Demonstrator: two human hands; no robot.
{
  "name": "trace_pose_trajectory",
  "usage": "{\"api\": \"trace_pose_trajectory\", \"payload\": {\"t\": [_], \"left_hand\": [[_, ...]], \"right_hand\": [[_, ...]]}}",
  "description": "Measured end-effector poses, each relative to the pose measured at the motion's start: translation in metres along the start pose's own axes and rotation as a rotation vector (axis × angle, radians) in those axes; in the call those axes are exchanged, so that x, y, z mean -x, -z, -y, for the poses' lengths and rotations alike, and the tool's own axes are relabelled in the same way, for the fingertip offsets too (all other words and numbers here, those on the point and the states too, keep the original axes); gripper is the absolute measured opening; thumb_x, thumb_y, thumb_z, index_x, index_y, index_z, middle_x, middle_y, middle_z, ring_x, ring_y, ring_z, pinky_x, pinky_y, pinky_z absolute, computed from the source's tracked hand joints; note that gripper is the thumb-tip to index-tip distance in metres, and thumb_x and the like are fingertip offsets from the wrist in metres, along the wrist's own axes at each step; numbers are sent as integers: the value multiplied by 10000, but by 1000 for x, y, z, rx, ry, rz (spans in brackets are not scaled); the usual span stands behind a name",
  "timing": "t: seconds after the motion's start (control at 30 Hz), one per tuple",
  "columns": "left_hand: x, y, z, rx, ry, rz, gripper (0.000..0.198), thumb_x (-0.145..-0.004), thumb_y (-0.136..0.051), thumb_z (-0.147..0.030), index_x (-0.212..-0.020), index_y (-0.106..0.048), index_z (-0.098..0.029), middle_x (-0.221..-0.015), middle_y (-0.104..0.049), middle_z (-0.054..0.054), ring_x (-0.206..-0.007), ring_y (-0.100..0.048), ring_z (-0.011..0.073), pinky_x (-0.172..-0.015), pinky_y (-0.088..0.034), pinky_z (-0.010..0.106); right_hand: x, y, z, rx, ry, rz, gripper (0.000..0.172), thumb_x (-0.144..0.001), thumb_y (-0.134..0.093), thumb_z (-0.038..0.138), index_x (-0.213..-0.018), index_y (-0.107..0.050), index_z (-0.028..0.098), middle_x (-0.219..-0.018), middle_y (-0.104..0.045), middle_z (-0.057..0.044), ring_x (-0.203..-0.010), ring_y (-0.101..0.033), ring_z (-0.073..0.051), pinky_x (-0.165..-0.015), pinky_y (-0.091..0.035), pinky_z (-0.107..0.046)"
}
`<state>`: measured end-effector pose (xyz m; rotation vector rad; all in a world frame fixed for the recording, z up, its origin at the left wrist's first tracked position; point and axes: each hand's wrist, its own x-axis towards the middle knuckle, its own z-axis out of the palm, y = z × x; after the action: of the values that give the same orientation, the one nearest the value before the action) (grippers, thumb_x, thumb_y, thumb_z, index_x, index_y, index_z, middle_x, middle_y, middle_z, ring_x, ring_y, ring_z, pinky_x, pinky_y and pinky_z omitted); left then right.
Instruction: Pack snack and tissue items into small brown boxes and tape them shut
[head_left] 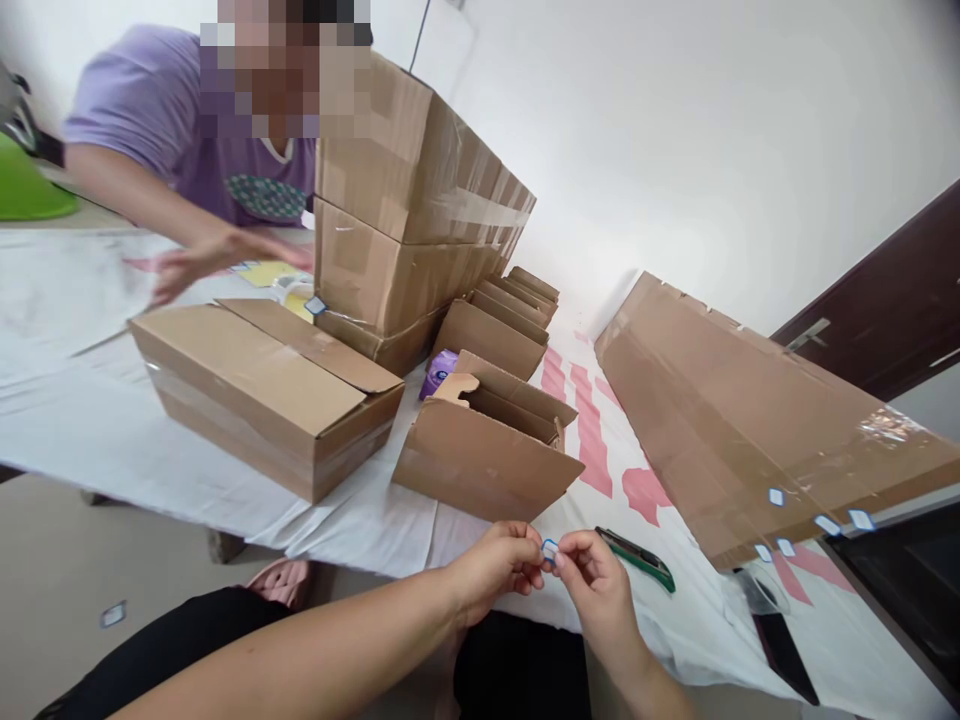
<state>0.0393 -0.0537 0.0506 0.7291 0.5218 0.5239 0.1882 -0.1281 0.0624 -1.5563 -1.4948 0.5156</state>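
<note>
Both my hands meet at the table's near edge. My left hand (499, 565) and my right hand (592, 580) pinch a small white label with a blue border (550, 550) between their fingertips. Just beyond them stands a small open cardboard box (487, 450) with its flap folded toward me. A green utility knife (637, 558) lies on the table right of my right hand.
A shut flat carton (262, 390) lies left. Taped cartons (405, 200) are stacked behind, with several small boxes (510, 320) in a row. A long carton (750, 420) with small labels on its edge sits right. A person in a purple shirt (187, 120) reaches across the white cloth (75, 400).
</note>
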Motion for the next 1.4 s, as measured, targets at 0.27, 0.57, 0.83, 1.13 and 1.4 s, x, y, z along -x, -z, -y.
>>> {"api": "trace_pose_trajectory", "payload": {"t": [0.27,0.57,0.83,1.13,1.4], "left_hand": [[-3,3,-3,-86,-13,-6,202,-540,-633,-275,-683,-553,-156,-649,-646,1,-482,-535,83,-472,-345,218],[-2,5,-3,-139,-29,-5,179,-552,-631,-278,-652,-543,-160,-605,-643,-1,-475,-529,87,-471,-346,218],[-2,5,-3,-123,-55,-51,194,-558,-587,-284,-691,-498,-174,-636,-618,-17,-480,-503,67,-476,-334,207],[-7,3,4,-261,-153,-125,132,-597,-583,-243,-677,-491,-192,-591,-554,-31,-487,-487,100,-479,-344,232],[14,6,2,-1215,-1009,-74,185,-821,-465,-123,-867,-626,-203,-859,-644,85,-786,-554,202,-721,-425,319]], "right_hand": [[-2,-2,2,-80,-85,-51,238,-812,-655,406,-810,-593,177,-724,-644,-30,-646,-602,-154,-599,-505,-273],[-3,-3,4,-83,-90,-34,230,-816,-643,404,-830,-594,179,-730,-640,-32,-640,-604,-158,-593,-515,-282],[-2,-3,8,-234,-103,-16,310,-755,-702,350,-984,-542,214,-845,-663,-45,-751,-644,-176,-652,-539,-288],[-2,-6,8,-164,-38,-74,185,-795,-651,324,-824,-509,210,-767,-584,-5,-690,-595,-148,-635,-516,-272],[0,-11,6,-105,36,-110,173,-813,-640,309,-795,-496,215,-738,-550,11,-661,-554,-129,-619,-503,-255]]}}
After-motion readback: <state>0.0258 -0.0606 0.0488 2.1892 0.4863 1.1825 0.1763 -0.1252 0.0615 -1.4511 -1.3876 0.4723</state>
